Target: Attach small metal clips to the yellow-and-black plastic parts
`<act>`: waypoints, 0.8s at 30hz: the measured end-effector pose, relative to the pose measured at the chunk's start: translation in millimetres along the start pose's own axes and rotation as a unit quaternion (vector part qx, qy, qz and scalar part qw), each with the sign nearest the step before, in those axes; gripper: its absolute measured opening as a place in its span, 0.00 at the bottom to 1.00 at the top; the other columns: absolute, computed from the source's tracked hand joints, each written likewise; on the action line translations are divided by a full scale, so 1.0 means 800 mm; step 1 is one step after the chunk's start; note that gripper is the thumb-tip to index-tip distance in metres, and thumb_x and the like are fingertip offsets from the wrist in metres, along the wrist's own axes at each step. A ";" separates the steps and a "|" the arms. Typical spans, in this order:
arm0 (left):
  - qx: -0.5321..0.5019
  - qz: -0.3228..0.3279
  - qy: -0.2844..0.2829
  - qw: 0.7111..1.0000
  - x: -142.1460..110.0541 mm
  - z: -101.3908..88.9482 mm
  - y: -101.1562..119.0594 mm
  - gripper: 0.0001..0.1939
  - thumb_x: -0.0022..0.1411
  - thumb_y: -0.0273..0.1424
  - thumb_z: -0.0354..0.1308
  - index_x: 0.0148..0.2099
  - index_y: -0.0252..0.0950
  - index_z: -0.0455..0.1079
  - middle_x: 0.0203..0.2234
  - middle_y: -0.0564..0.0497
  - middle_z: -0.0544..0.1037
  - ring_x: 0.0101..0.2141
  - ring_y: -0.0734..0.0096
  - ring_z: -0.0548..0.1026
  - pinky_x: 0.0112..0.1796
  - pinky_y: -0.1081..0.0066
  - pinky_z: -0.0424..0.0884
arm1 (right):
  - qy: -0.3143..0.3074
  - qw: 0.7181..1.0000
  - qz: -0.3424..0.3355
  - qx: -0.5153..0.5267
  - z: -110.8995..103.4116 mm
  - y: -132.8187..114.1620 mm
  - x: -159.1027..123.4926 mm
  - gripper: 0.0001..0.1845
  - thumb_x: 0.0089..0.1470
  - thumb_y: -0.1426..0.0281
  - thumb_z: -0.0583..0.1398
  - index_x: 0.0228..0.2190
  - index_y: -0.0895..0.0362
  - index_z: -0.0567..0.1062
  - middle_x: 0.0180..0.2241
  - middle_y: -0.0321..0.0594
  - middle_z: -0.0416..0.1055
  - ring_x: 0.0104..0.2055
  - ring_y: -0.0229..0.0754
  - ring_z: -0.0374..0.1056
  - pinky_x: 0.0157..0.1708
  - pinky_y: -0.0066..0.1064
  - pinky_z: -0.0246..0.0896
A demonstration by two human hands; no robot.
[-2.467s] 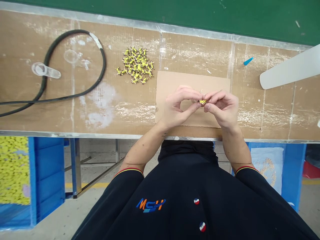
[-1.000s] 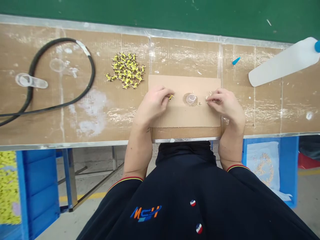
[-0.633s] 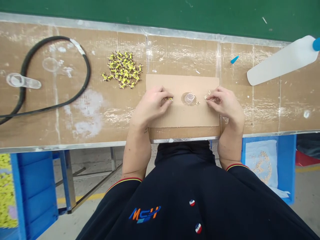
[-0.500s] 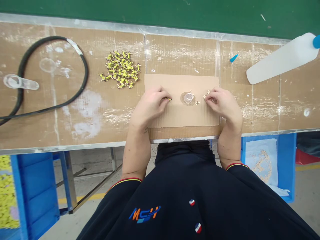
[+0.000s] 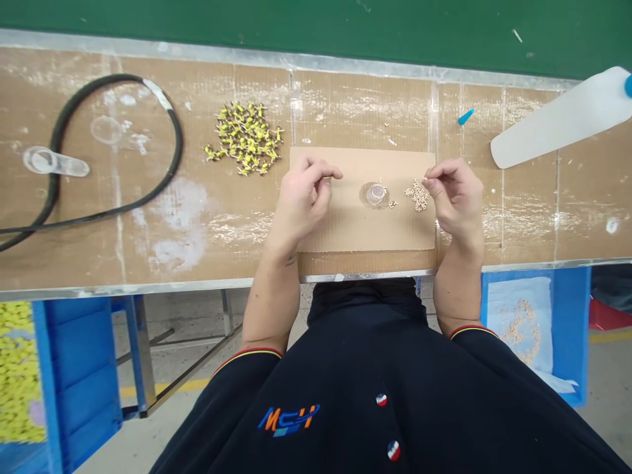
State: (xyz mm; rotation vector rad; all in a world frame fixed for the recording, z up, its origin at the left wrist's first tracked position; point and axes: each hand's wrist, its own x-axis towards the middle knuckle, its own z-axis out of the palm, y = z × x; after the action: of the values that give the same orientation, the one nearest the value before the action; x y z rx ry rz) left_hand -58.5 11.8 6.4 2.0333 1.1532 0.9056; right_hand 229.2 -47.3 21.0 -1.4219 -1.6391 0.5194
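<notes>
- A small yellow part [image 5: 328, 177] is pinched at the fingertips of the left hand [image 5: 301, 205], thumb and forefinger closed narrowly on it; its exact form is too small to be made out.
- The right hand [image 5: 457, 201] is held just beside a small cluster of pale metal bits [image 5: 419, 195], with thumb and forefinger drawn to a narrow gap; whether anything is held there cannot be told.
- Both hands are rested over a cardboard sheet [image 5: 355, 230], with a clear plastic cap [image 5: 376, 193] placed between them.
- A heap of yellow parts [image 5: 244, 139] is laid on the cardboard-covered bench [image 5: 222, 243], left of the sheet.
- A black cable [image 5: 174, 148] and a clear plastic scoop [image 5: 54, 162] are seen farther left.
- A white plastic paddle [image 5: 557, 118] and a small blue cone [image 5: 465, 117] are seen to the right.
- Blue crates [image 5: 567, 329] are placed below the bench.
</notes>
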 end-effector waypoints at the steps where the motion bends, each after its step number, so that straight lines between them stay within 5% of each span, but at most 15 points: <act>1: -0.040 -0.004 0.012 0.999 -0.001 0.003 0.004 0.10 0.72 0.29 0.50 0.44 0.40 0.73 0.40 0.47 0.77 0.38 0.68 0.74 0.43 0.64 0.74 | 0.012 1.000 -0.002 0.026 0.005 -0.003 0.000 0.14 0.66 0.52 0.61 0.40 0.49 0.74 0.34 0.37 0.73 0.34 0.41 0.71 0.35 0.39 0.72; 4: -0.178 -0.012 -0.017 0.984 -0.006 0.017 0.015 0.09 0.74 0.33 0.49 0.42 0.40 0.70 0.34 0.49 0.76 0.31 0.72 0.71 0.35 0.67 0.71 | 0.020 0.997 -0.009 0.080 0.018 -0.014 0.000 0.14 0.63 0.52 0.64 0.43 0.47 0.79 0.34 0.37 0.76 0.36 0.43 0.74 0.36 0.41 0.75; 10: -0.357 -0.056 -0.102 0.927 -0.014 0.043 0.037 0.12 0.72 0.41 0.50 0.41 0.41 0.67 0.27 0.54 0.64 0.25 0.73 0.60 0.27 0.69 0.62 | 0.008 0.988 0.020 0.153 0.037 -0.028 -0.008 0.14 0.60 0.52 0.67 0.35 0.48 0.82 0.32 0.37 0.79 0.32 0.42 0.77 0.33 0.39 0.77; 17: -0.362 -0.033 -0.115 0.925 -0.009 0.042 0.062 0.21 0.70 0.53 0.58 0.43 0.39 0.70 0.31 0.52 0.70 0.28 0.75 0.63 0.28 0.70 0.61 | 0.019 0.979 0.017 0.202 0.057 -0.033 -0.016 0.14 0.55 0.52 0.71 0.33 0.47 0.81 0.33 0.36 0.79 0.36 0.44 0.78 0.40 0.42 0.79; 24: -0.385 -0.044 -0.144 0.910 -0.009 0.043 0.060 0.24 0.68 0.55 0.59 0.38 0.38 0.73 0.30 0.52 0.73 0.27 0.75 0.64 0.28 0.69 0.58 | -0.052 0.983 -0.017 0.174 0.058 -0.032 -0.014 0.18 0.54 0.47 0.70 0.27 0.46 0.79 0.42 0.40 0.71 0.45 0.48 0.72 0.48 0.52 0.74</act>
State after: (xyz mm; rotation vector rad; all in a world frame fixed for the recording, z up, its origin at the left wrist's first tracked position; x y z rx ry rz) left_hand -11.5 -21.5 22.4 1.3839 0.5767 0.8053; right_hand 176.4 -53.5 12.6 -1.1220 -1.5587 0.8282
